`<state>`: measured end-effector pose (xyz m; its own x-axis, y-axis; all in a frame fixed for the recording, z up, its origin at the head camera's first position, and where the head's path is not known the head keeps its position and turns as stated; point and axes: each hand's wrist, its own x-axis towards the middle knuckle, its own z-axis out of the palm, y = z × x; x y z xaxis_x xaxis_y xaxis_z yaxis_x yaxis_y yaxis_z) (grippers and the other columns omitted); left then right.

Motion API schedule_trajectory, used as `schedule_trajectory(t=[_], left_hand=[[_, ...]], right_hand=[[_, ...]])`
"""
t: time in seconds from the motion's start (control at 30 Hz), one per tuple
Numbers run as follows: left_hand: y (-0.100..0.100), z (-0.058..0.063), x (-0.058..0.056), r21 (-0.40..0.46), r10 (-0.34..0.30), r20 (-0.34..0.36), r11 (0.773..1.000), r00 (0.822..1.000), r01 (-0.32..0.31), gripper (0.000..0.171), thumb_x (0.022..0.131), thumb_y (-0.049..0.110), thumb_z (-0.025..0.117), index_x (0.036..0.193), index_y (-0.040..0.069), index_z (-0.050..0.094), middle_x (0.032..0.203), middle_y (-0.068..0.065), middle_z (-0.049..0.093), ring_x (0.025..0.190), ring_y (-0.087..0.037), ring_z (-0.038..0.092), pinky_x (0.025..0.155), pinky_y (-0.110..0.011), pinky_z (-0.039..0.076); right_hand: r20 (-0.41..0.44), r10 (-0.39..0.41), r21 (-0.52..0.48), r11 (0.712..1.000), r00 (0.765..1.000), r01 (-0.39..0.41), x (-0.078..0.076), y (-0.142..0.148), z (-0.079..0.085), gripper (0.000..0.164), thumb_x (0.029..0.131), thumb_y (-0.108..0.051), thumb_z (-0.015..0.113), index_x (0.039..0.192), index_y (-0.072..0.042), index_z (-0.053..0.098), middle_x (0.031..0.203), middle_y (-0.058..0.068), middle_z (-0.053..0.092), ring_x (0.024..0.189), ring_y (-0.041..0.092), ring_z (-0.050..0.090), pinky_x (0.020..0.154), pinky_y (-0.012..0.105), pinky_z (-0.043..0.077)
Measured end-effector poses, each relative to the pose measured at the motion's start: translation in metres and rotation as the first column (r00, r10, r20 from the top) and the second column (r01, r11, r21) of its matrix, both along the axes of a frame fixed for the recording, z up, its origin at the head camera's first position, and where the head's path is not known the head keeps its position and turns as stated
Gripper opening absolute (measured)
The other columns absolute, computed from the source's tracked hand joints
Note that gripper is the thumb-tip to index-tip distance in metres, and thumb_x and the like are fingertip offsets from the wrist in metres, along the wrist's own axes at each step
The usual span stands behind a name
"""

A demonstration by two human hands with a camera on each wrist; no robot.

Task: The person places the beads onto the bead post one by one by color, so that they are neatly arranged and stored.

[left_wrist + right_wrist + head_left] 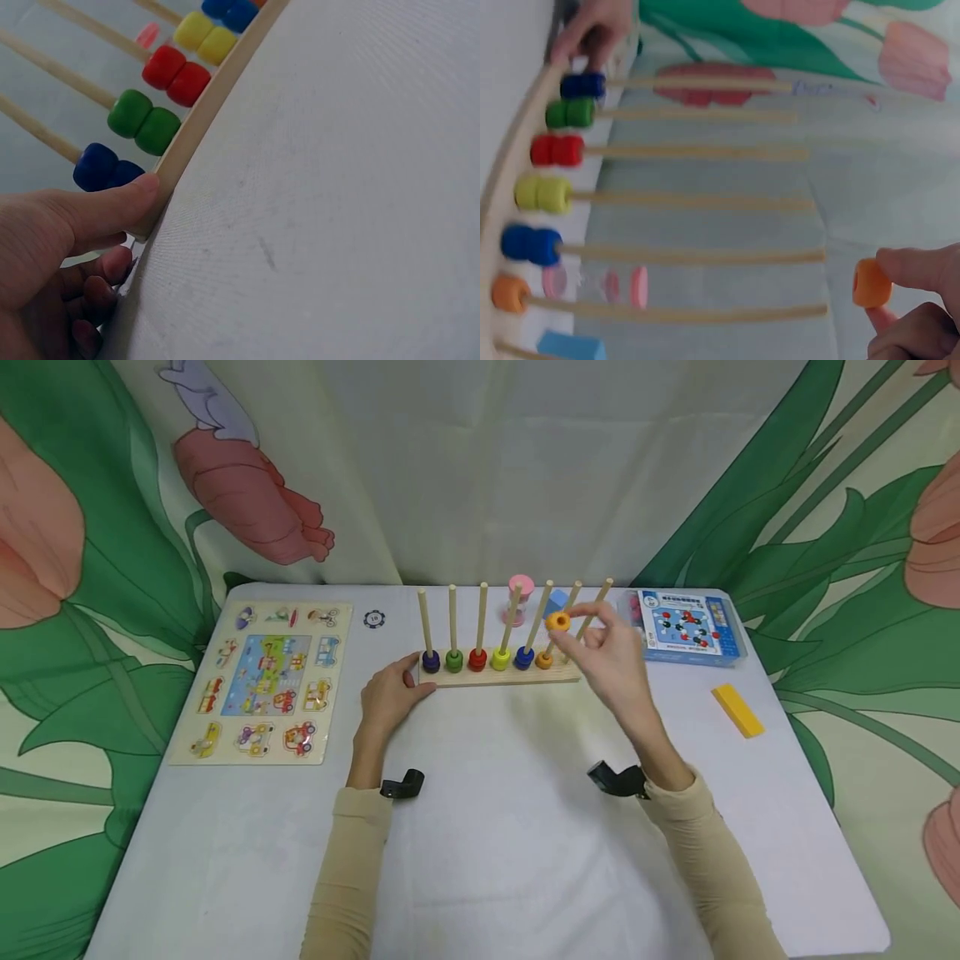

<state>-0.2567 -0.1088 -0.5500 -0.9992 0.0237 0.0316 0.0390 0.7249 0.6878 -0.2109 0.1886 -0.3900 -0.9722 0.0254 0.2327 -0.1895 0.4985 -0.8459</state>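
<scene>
A wooden peg stand (487,680) has several upright rods in a row. Pairs of dark blue, green (156,130), red (187,83), yellow and blue beads sit at the bottoms of the first five rods; one orange bead (511,293) is on the sixth. The last rod, at the right end, is partly hidden in the head view. My left hand (387,696) holds the stand's left end, thumb on the base's front. Between thumb and index finger, my right hand (613,662) pinches another orange bead (877,283), just off the tip of the sixth rod in the right wrist view.
Behind the stand are a pink sand timer (521,583) and a blue block (556,602). A picture puzzle board (335,685) lies left, near a round black-and-white chip (374,619). At right are a clear blue box (678,625) and a yellow block (738,711).
</scene>
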Motion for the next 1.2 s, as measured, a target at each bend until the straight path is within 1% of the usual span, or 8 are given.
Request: schedule_trajectory(t=[0.13,0.2,0.73,0.9,0.97,1.03,1.13,1.2], left_hand=[[-0.001,0.0,0.0,0.007,-0.005,0.008,1.0,1.0,0.005,0.066,0.08,0.043,0.075,0.137,0.017,0.053,0.07,-0.001,0.053,0.057,-0.02,0.046,0.054,-0.035,0.031],[-0.001,0.0,0.0,0.003,-0.004,0.008,1.0,1.0,0.004,0.066,0.08,0.043,0.075,0.137,0.017,0.053,0.069,-0.001,0.053,0.057,-0.019,0.045,0.054,-0.034,0.031],[0.001,-0.001,-0.001,-0.007,0.001,0.015,1.0,1.0,-0.001,0.066,0.08,0.041,0.075,0.138,0.017,0.052,0.069,-0.002,0.053,0.057,-0.02,0.045,0.054,-0.034,0.031],[0.003,-0.001,-0.004,-0.006,-0.005,0.019,1.0,1.0,0.005,0.066,0.081,0.041,0.075,0.138,0.018,0.052,0.07,-0.001,0.053,0.058,-0.02,0.046,0.054,-0.034,0.031],[0.002,0.006,0.0,-0.013,-0.028,0.055,1.0,0.998,0.029,0.067,0.081,0.04,0.074,0.139,0.015,0.05,0.07,-0.001,0.054,0.058,-0.019,0.046,0.054,-0.034,0.032],[-0.001,0.022,0.007,-0.047,-0.057,0.112,0.997,0.992,0.063,0.067,0.084,0.04,0.071,0.14,0.012,0.048,0.073,-0.002,0.056,0.061,-0.018,0.048,0.056,-0.034,0.035],[-0.005,0.062,0.027,-0.135,-0.096,0.177,0.983,0.979,0.121,0.063,0.089,0.042,0.063,0.138,0.004,0.049,0.083,-0.008,0.063,0.07,-0.022,0.055,0.062,-0.038,0.043],[-0.006,0.09,0.044,-0.199,-0.11,0.158,0.97,0.981,0.141,0.059,0.093,0.043,0.058,0.134,0.001,0.052,0.098,-0.014,0.065,0.082,-0.028,0.06,0.07,-0.044,0.046]], right_hand=[[-0.114,-0.118,0.065,0.99,0.986,0.126,-0.019,0.015,0.023,0.043,0.086,-0.039,0.069,0.117,-0.01,0.061,0.052,0.007,0.034,0.038,0.016,0.029,0.036,0.028,0.023],[-0.105,-0.144,0.11,0.982,0.984,0.155,-0.025,0.018,0.027,0.045,0.086,-0.042,0.067,0.118,-0.011,0.061,0.053,0.008,0.036,0.039,0.017,0.031,0.037,0.028,0.024],[-0.07,-0.151,0.207,0.965,0.986,0.162,-0.037,0.011,0.013,0.046,0.088,-0.04,0.065,0.122,-0.01,0.059,0.055,0.012,0.041,0.041,0.022,0.036,0.038,0.027,0.026],[-0.179,-0.164,0.07,0.982,0.97,0.178,-0.031,0.009,0.005,0.046,0.089,-0.037,0.066,0.127,-0.014,0.056,0.054,0.01,0.039,0.04,0.017,0.034,0.039,0.027,0.025],[-0.255,-0.162,-0.008,0.986,0.953,0.166,-0.023,0.007,-0.003,0.043,0.09,-0.032,0.065,0.128,-0.015,0.054,0.053,0.008,0.037,0.041,0.017,0.032,0.04,0.027,0.023],[-0.324,-0.152,-0.047,0.988,0.934,0.144,-0.013,0.003,-0.015,0.038,0.091,-0.026,0.065,0.126,-0.015,0.056,0.053,0.006,0.036,0.043,0.016,0.032,0.042,0.027,0.022],[-0.349,-0.128,0.026,0.989,0.928,0.146,0.006,-0.001,-0.035,0.03,0.092,-0.02,0.063,0.12,-0.012,0.059,0.053,0.002,0.039,0.044,0.015,0.035,0.043,0.027,0.025],[-0.323,-0.106,0.143,0.977,0.94,0.159,0.019,-0.003,-0.047,0.028,0.093,-0.02,0.062,0.118,-0.009,0.061,0.058,0.002,0.05,0.049,0.015,0.044,0.046,0.027,0.034]])
